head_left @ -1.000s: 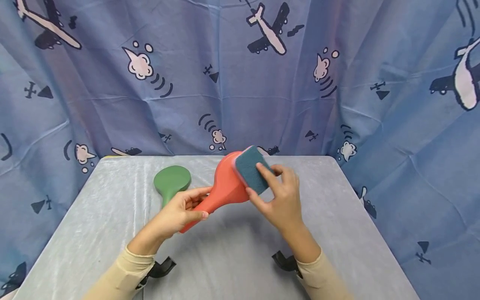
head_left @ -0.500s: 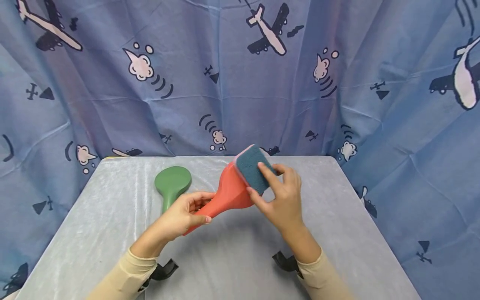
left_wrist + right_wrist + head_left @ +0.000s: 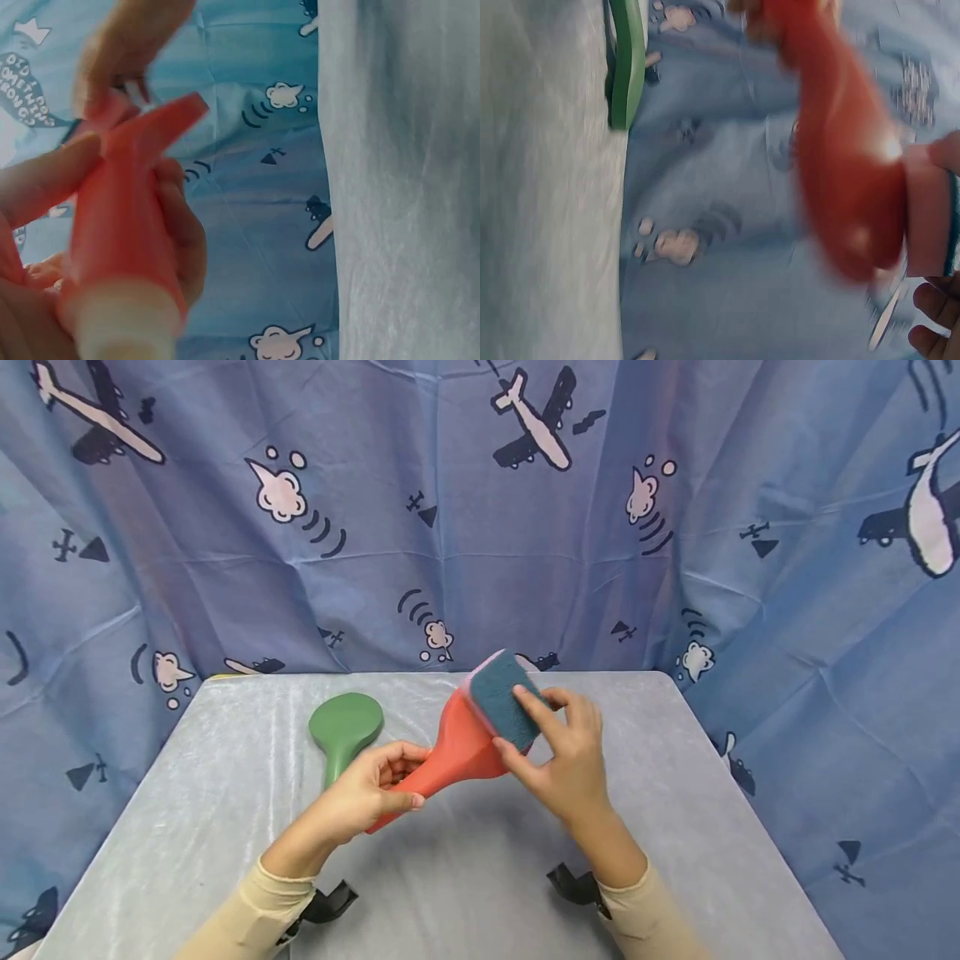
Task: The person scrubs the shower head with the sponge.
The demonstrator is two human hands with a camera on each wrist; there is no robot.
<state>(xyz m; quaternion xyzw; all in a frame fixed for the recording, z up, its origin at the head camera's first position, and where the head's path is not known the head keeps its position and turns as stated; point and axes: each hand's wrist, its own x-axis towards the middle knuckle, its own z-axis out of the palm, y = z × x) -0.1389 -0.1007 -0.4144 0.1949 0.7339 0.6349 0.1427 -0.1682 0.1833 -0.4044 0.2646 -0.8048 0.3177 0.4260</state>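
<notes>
My left hand (image 3: 363, 793) grips the handle of a red long-handled scoop (image 3: 461, 747), held tilted up over the table with its rounded head toward the right. The left wrist view shows the fingers around the scoop's handle (image 3: 120, 217), which has a pale end. My right hand (image 3: 566, 752) pinches a scouring sponge (image 3: 506, 697), pink foam with a dark teal scrubbing side. Its pink face lies against the scoop's head and hides part of it. In the right wrist view the scoop (image 3: 847, 165) is blurred, with the sponge (image 3: 930, 214) right at its head.
Behind the left hand, a green scoop (image 3: 345, 727) of similar shape lies on the grey cloth-covered table (image 3: 660, 793). A blue curtain (image 3: 480, 527) with airplane prints hangs behind and along both sides. Black straps (image 3: 330, 902) are on the wrists.
The red scoop and left hand have shifted slightly right and down. The sponge has moved only a little over the scoop's head, with the right hand's hold unchanged. The green scoop stays put.
</notes>
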